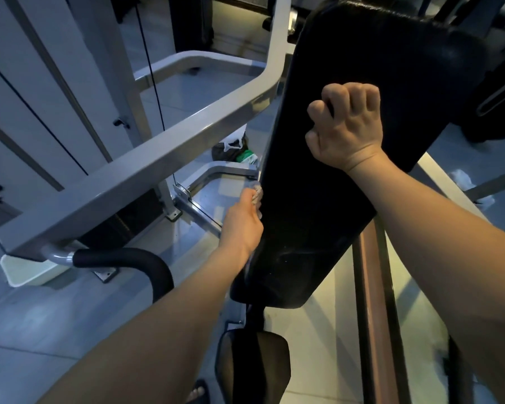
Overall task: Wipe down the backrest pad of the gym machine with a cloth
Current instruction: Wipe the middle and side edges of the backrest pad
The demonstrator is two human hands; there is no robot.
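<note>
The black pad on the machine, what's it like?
The backrest pad is long, black and shiny like vinyl, with rounded corners, and stands tilted. The left hand grips a pale cloth against its left edge; the right hand rests on its face, fingers curled.

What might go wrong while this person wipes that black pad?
The cloth, bunched in the left hand, sits at the edge of the pad; it may slip off and miss the broad face.
The right hand rests as a fist on the pad, so that patch may go unwiped.
Knuckles might knock the grey frame close by.
</note>
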